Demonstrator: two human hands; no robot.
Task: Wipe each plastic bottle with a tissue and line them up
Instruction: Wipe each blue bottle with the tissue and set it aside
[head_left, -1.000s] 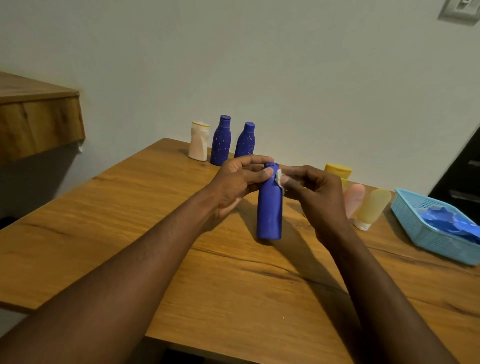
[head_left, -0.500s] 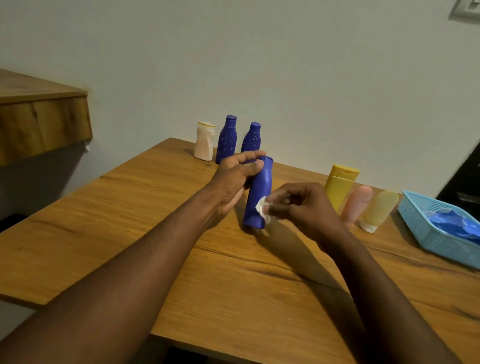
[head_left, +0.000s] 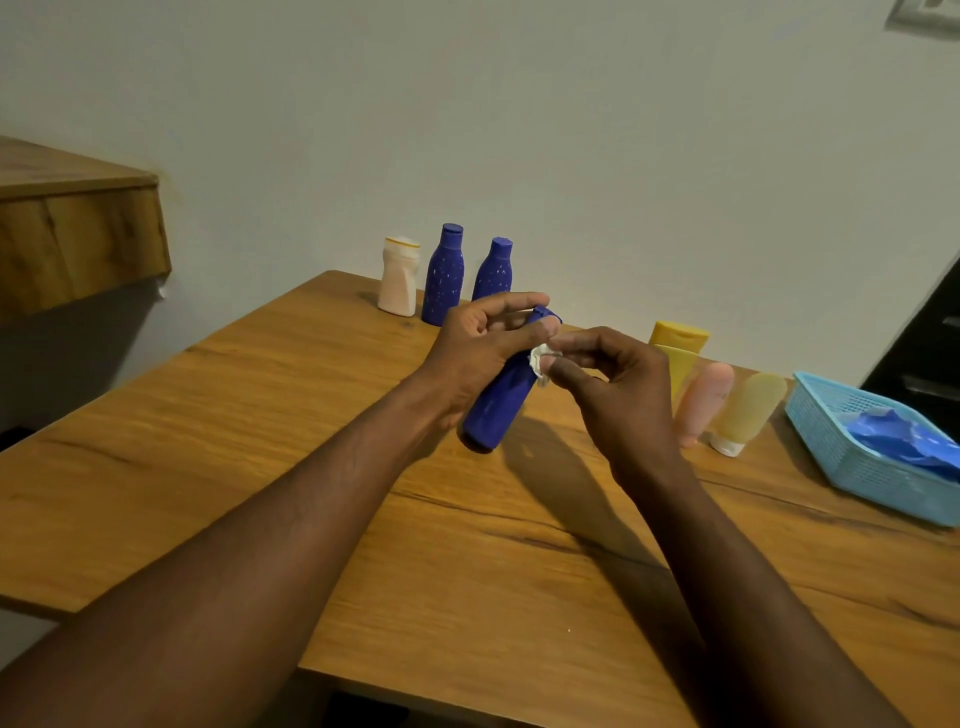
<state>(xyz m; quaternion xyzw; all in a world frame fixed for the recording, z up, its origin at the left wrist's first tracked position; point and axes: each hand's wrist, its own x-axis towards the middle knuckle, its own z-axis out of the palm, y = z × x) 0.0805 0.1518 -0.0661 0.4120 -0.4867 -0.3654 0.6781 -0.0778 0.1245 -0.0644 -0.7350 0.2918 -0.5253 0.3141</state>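
My left hand (head_left: 485, 345) grips the upper part of a plain blue bottle (head_left: 497, 405), which tilts with its base toward me just above the wooden table (head_left: 260, 457). My right hand (head_left: 608, 384) pinches a small white tissue (head_left: 540, 358) against the bottle's shoulder. At the back stand a cream bottle (head_left: 399, 276) and two speckled blue bottles (head_left: 443, 274) (head_left: 493, 270) in a row. To the right a yellow tube (head_left: 678, 348), a pink tube (head_left: 702, 402) and a pale yellow tube (head_left: 745, 410) stand on their caps.
A light blue plastic basket (head_left: 852, 457) with a blue crumpled item inside sits at the table's right edge. A wooden shelf (head_left: 78, 234) juts from the wall on the left. The wall runs close behind the table.
The tissue in my right hand slid from the bottle's top down to its lower body and back up to the shoulder. The bottle has tilted further in my left hand.
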